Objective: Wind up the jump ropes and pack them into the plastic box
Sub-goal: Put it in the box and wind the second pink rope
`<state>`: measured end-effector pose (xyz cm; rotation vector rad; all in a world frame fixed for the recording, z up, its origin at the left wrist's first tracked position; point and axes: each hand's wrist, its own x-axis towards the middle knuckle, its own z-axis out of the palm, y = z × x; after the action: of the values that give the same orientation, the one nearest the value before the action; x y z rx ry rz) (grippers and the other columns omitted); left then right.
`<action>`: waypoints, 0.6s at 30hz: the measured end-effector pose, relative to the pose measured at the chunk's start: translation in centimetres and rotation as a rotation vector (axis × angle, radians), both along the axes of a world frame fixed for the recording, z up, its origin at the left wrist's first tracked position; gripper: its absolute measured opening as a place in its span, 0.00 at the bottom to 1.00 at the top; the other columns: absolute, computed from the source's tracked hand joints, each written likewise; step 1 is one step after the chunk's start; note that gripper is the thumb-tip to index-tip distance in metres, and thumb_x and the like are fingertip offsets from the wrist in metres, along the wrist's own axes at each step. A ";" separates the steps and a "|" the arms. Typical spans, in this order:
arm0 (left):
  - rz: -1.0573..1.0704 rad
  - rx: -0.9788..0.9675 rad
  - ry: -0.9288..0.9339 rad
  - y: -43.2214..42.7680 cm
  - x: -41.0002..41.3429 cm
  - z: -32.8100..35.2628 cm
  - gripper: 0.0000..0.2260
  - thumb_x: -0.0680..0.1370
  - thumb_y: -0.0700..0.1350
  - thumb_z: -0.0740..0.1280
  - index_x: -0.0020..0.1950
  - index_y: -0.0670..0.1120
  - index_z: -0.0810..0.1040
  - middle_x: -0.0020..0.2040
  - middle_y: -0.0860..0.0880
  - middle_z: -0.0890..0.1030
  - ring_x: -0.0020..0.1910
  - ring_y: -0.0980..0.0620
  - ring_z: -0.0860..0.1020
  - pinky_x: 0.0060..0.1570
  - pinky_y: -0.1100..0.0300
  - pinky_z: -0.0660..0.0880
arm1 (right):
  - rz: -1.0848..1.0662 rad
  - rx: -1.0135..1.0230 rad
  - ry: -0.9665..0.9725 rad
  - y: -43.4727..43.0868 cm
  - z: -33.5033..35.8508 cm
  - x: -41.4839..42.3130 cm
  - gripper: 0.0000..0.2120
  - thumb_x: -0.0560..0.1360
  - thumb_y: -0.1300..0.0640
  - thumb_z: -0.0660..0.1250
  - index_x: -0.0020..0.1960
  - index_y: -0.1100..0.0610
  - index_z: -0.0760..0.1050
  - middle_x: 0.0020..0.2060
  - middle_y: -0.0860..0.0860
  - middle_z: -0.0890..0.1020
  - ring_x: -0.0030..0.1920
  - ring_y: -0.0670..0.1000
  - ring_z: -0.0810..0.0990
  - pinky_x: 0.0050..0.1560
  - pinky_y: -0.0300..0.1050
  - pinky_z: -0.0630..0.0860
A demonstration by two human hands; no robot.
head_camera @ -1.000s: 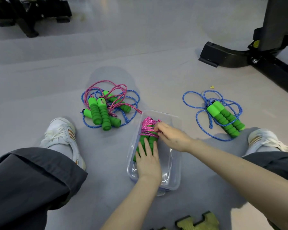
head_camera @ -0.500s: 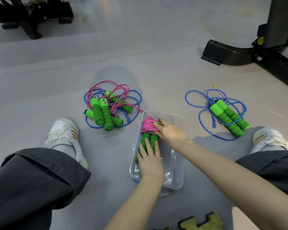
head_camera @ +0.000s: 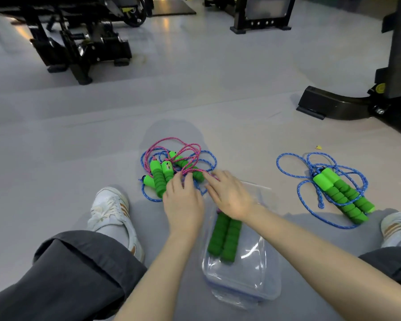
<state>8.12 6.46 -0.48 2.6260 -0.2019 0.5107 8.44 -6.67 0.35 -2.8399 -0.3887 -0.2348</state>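
A clear plastic box [head_camera: 259,286] sits on the grey floor between my legs. Inside it lies a wound jump rope [head_camera: 225,237] with green foam handles; its pink cord is mostly hidden under my right wrist. Beyond the box lies a tangled pile of pink and blue ropes [head_camera: 171,163] with green handles. My left hand [head_camera: 183,202] rests over the near edge of that pile, fingers spread on the handles and cord. My right hand [head_camera: 229,195] hovers open at the pile's right edge, above the box's far end. A loose blue rope [head_camera: 333,188] lies at the right.
My white shoes [head_camera: 111,209] [head_camera: 398,228] and dark trouser legs flank the box. Black gym machine bases stand at the back left [head_camera: 79,47] and at the right [head_camera: 333,105]. A small yellow scrap [head_camera: 318,147] lies on the floor.
Both hands have left the wound rope lying in the box and moved forward and left to the tangled pile. The camera has tilted up.
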 end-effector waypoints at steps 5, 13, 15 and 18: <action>0.090 0.330 0.421 2.2 5.0 -1.0 0.34 0.76 0.56 0.63 0.77 0.46 0.54 0.75 0.36 0.54 0.71 0.36 0.60 0.67 0.44 0.62 | -0.044 0.188 0.279 4.0 0.3 4.2 0.23 0.78 0.45 0.46 0.56 0.57 0.73 0.51 0.57 0.77 0.54 0.59 0.74 0.53 0.58 0.73; 0.195 0.278 0.658 2.3 7.8 -3.9 0.40 0.77 0.55 0.65 0.77 0.42 0.44 0.75 0.34 0.48 0.68 0.39 0.65 0.63 0.53 0.66 | -0.012 0.205 0.342 3.0 -0.1 6.2 0.15 0.81 0.54 0.53 0.57 0.59 0.75 0.55 0.58 0.77 0.58 0.59 0.73 0.59 0.52 0.69; 0.165 0.316 0.622 3.0 8.0 -3.2 0.39 0.77 0.52 0.65 0.77 0.39 0.45 0.74 0.34 0.52 0.68 0.39 0.66 0.64 0.53 0.65 | -0.007 0.195 0.356 2.7 0.3 6.1 0.16 0.81 0.53 0.53 0.60 0.59 0.74 0.57 0.58 0.77 0.59 0.58 0.73 0.60 0.51 0.69; 0.078 0.364 0.508 4.9 8.2 -1.3 0.38 0.76 0.49 0.65 0.76 0.38 0.46 0.75 0.36 0.54 0.65 0.38 0.68 0.62 0.52 0.66 | -0.026 0.168 0.359 2.0 1.8 5.9 0.17 0.81 0.53 0.54 0.66 0.57 0.70 0.60 0.57 0.74 0.63 0.57 0.71 0.62 0.51 0.69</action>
<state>16.27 11.36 -1.74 3.0213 -0.0286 -0.2015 14.37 -4.71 2.16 -2.6482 -0.2428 0.2259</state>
